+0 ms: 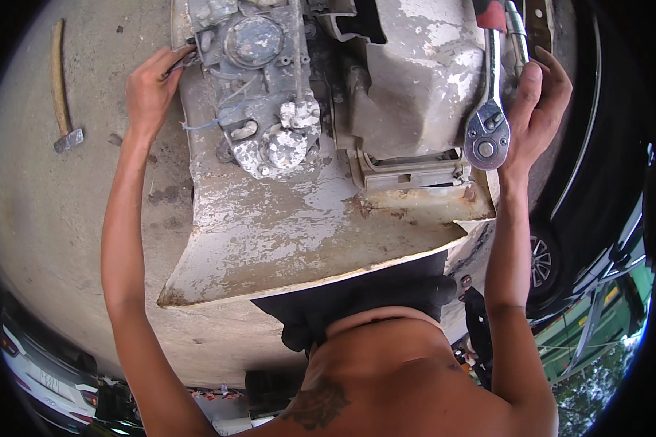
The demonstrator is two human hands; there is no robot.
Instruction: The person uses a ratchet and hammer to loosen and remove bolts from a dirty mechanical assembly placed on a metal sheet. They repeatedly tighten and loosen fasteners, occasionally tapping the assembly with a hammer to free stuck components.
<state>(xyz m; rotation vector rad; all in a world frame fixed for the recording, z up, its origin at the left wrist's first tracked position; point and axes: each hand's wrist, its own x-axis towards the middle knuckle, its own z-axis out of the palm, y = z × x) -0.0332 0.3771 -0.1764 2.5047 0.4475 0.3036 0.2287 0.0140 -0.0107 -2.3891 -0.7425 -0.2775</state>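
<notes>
From here I see the ratchet (492, 84) upper right, long axis up-frame, just left of the nearer, half-curled right hand (538, 109); the left hand (154, 87) bunches by the engine casting (264, 79), both grips unclear.

Dark chest tattoo (318, 406), seemingly black shorts (364, 293)

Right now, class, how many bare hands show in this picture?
2: the left hand at the left edge of the grimy metal assembly, and the right hand beside the silver ratchet. No others are visible.
</notes>
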